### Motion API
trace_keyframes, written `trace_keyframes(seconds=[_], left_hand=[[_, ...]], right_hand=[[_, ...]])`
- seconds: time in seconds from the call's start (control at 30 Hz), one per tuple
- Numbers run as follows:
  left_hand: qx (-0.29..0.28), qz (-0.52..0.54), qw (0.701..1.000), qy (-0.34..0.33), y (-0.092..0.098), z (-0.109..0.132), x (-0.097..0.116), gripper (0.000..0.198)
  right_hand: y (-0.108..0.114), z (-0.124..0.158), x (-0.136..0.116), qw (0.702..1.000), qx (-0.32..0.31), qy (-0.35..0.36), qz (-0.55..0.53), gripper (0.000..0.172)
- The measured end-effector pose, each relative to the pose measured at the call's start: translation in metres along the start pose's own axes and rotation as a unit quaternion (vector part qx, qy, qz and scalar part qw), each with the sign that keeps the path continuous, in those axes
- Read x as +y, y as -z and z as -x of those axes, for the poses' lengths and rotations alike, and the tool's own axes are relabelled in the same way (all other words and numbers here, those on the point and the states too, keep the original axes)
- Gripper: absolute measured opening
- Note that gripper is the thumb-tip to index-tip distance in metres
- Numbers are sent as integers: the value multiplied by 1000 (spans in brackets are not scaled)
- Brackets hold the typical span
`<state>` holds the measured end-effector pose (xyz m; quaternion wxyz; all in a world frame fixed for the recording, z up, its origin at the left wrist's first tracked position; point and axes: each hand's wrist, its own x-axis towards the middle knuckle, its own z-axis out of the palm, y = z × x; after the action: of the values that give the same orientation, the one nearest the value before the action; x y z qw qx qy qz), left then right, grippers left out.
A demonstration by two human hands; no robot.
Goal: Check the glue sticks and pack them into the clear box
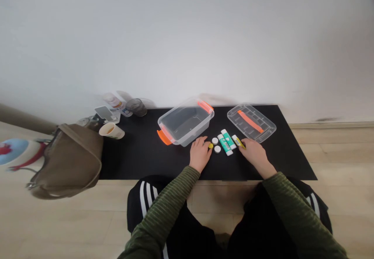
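My left hand (200,153) is on the black table beside the clear box (187,139), with a yellow cap (210,146) between its thumb and fingers. Closed around the yellow end of a yellow-and-white glue stick (237,140) is my right hand (254,153); its fingers hide part of the stick. Between the hands lie two green-and-white glue sticks (224,145) (228,139), side by side at a slant. Two round white caps (215,141) (217,149) sit just left of them. The box stands uncovered, its orange latches folded outward.
The box's clear lid (265,133) with an orange handle lies at the right rear of the black table (137,161). At the left are a paper cup (118,133) with a drink, a dark glass (136,107), a white bottle (117,103) and a brown bag (68,161). A wall rises behind.
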<state>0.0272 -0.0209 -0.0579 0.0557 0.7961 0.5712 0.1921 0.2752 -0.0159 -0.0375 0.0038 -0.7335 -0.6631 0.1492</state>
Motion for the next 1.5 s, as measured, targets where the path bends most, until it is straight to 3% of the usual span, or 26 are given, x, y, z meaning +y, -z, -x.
trace_keyframes(seconds=[0.43,0.63,0.7,0.73,0.83,0.9,1.0,1.1,1.5], left_hand=[[17,66,998,20,12,-2,2,19],[41,206,976,53,23,-3,6,20],[45,321,941,94,24,-4,7,21],[43,396,909,120,23,-5,8,22],[30,619,761,190,21,-6,9,31],[19,711,669,216,21,-6,11,38],[-6,770,595,229,26,-4,13,43],[-27,786,574,229,31,-2,16,42],[-18,779,585,225,37,0,20,35]], right_hand=[[1,2,0,1000,10,18,12,24],[4,1,4,997,63,25,-33,24],[6,2,4,990,85,46,-107,22],[6,4,3,981,92,64,-159,22],[6,12,-5,932,84,134,-327,23],[5,19,-13,900,67,171,-396,26],[4,27,-23,883,51,207,-419,28],[4,31,-29,881,46,234,-409,27],[9,35,-30,893,71,278,-348,25]])
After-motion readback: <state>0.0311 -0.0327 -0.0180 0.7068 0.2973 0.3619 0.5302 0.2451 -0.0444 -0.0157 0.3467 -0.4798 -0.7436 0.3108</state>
